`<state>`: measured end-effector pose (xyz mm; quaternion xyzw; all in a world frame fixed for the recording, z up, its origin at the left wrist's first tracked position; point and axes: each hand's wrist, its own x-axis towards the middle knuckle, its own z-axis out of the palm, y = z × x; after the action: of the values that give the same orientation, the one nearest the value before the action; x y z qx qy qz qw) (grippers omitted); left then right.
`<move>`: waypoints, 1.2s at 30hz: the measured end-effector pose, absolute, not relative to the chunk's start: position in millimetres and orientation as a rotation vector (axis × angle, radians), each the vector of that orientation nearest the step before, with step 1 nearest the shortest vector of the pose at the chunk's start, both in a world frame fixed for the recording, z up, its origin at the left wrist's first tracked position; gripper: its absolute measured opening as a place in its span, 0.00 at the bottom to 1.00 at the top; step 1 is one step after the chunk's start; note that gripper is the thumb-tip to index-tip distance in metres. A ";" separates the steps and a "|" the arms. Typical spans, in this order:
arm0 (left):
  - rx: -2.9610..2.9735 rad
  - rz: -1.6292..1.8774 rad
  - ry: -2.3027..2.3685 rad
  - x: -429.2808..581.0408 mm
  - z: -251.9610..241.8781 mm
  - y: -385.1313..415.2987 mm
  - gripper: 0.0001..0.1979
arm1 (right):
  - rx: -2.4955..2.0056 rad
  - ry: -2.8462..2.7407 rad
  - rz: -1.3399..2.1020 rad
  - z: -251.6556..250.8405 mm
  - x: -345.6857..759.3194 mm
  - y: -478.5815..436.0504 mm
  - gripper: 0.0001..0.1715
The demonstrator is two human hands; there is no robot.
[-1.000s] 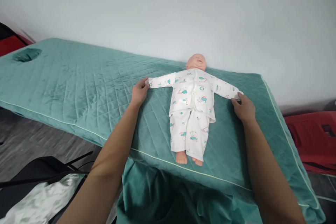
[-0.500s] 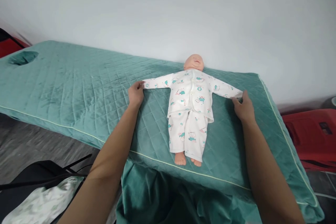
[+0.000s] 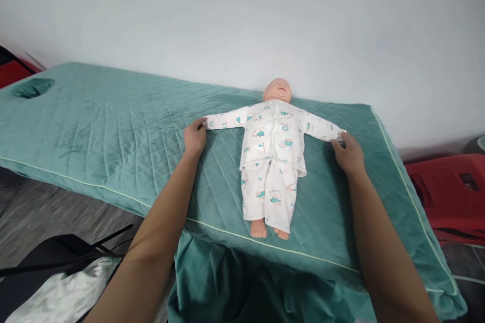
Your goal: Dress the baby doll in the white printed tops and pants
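L hand (image 3: pixel 195 139) pinches one sleeve end (image 3: pixel 212 121) & R hand (image 3: pixel 349 155) the other, w/ the doll (image 3: pixel 273 133) lying face up btwn them on the green bed (image 3: pixel 125 116), head far & feet near.

Likely a massage room: green bed (image 3: pixel 113 121) with 1 face hole (image 3: pixel 33 88).

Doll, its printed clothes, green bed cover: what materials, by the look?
Doll: probably vinyl or similar plastic, low sheen; the bare parts look smooth, evenly coloured and moulded.
Printed clothes: likely thin cotton-type fabric, matte; soft creases, no shine. Exact fibre can't be told.
Green bed cover: quilted, velvet-like fabric, probably synthetic; stitched grid, soft sheen with patchy shading.
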<state>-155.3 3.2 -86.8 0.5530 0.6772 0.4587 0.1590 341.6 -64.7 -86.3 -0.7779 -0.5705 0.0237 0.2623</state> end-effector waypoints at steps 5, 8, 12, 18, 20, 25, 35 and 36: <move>1.606 1.317 1.919 -154.1 -83.0 0.5 0.24 | -2.060 -1.518 0.102 -85.4 344.2 -62.7 0.36; 1.598 1.332 1.909 -153.1 -82.0 -0.6 0.23 | -2.064 -1.510 0.103 -82.3 344.0 -64.6 0.34; 1.575 1.358 1.904 -153.8 -85.0 0.1 0.20 | -2.072 -1.493 0.095 -79.1 343.3 -67.3 0.28; 1.589 1.379 1.967 -156.5 -87.0 3.0 0.17 | -1.930 -1.467 -0.022 -79.3 333.9 -71.1 0.30; 1.585 1.407 2.032 -153.9 -83.9 -4.9 0.17 | -1.796 -1.467 -0.061 -77.8 321.8 -83.6 0.30; 1.562 1.528 1.897 -121.8 -78.5 -88.9 0.13 | -1.458 -1.582 0.031 -67.3 257.5 -166.2 0.23; 1.995 1.075 1.504 -46.4 -85.4 -288.4 0.18 | -1.290 -1.979 0.376 -39.9 148.0 -286.4 0.19; 1.988 1.076 1.517 -44.5 -84.6 -287.6 0.19 | -1.327 -2.031 0.339 -39.3 145.3 -284.7 0.17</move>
<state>-44.5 -287.6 -84.6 0.7143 0.5450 0.3866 0.2083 145.3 -284.7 -39.3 -0.5095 -0.7800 0.1302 0.3392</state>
